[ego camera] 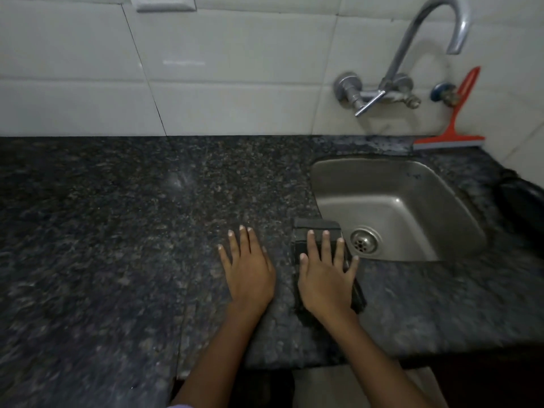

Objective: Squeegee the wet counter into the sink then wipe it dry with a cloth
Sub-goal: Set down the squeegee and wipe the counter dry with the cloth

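Note:
A dark folded cloth (316, 228) lies on the speckled black granite counter (117, 216), at the left front corner of the steel sink (397, 207). My right hand (326, 275) presses flat on the cloth with fingers spread; the cloth's far edge hangs slightly over the sink rim. My left hand (248, 269) rests flat and bare on the counter just left of it, holding nothing. A red squeegee (454, 134) stands behind the sink, leaning against the tiled wall with its blade on the counter.
A chrome gooseneck tap (412, 54) with a lever is mounted on the white tiles above the sink. A dark object (521, 198) sits at the right edge of the counter. The counter's front edge runs below my forearms.

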